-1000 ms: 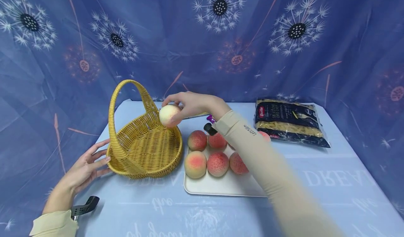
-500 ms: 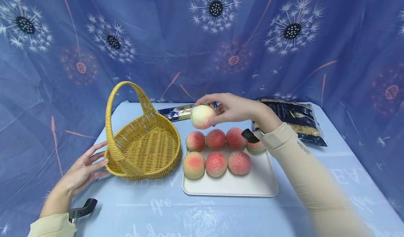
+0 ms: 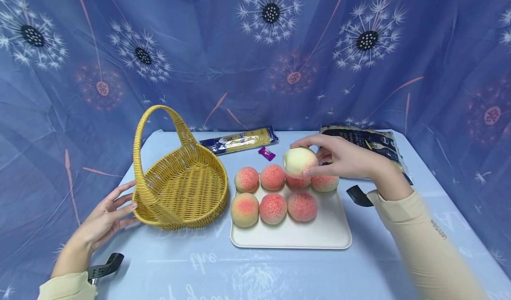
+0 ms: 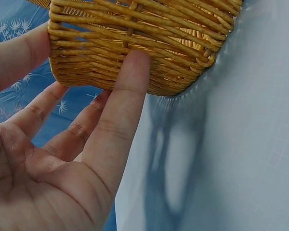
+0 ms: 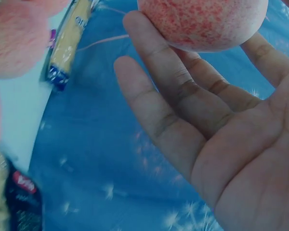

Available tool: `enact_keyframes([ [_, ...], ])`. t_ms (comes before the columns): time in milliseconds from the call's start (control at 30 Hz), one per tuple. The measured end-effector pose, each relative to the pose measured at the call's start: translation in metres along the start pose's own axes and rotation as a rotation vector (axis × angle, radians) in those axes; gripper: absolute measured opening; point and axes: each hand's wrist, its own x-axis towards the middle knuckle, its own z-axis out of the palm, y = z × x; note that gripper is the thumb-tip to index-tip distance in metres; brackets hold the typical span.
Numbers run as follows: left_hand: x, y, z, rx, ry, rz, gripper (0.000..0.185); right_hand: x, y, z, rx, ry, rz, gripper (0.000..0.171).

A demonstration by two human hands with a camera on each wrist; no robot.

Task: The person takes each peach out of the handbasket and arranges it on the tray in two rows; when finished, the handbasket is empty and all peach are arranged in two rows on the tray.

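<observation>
My right hand [image 3: 345, 159] holds a pale peach [image 3: 298, 161] with a pink blush between thumb and fingers, over the back row of a white tray [image 3: 291, 238]. In the right wrist view the red-speckled side of that peach [image 5: 204, 23] shows above the fingers. Several red and yellowish peaches [image 3: 273, 208] lie in two rows on the tray; the held one partly covers one in the back row. My left hand [image 3: 107, 215] touches the outer left side of a yellow wicker basket [image 3: 195, 193] with spread, fairly straight fingers. Nothing lies in the basket, and its tall handle stands upright.
Behind the tray lie a long blue-and-yellow pasta packet [image 3: 239, 141] and a small purple wrapped candy [image 3: 266, 153]. A dark pasta bag [image 3: 369, 142] sits at the back right, partly behind the right hand. A blue dandelion-print cloth [image 3: 255, 69] hangs behind the table.
My right hand has carried the pale peach from over the basket's right rim rightward and lower, to above the tray's back row. The left hand has stayed at the basket.
</observation>
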Motion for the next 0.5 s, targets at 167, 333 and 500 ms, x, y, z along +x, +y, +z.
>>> enact_keyframes([
  [167, 0.0, -0.001, 0.0, -0.002, 0.001, 0.004, 0.066, -0.028, 0.011, 0.007, 0.015, 0.042, 0.046, 0.062],
  [333, 0.0, -0.001, 0.0, -0.008, 0.0, 0.008, 0.067, -0.048, 0.024, 0.015, -0.001, 0.091, 0.054, 0.063],
  [500, 0.001, -0.002, 0.0, -0.011, 0.0, 0.006, 0.067, -0.068, 0.037, 0.02, -0.021, 0.128, 0.018, 0.061],
])
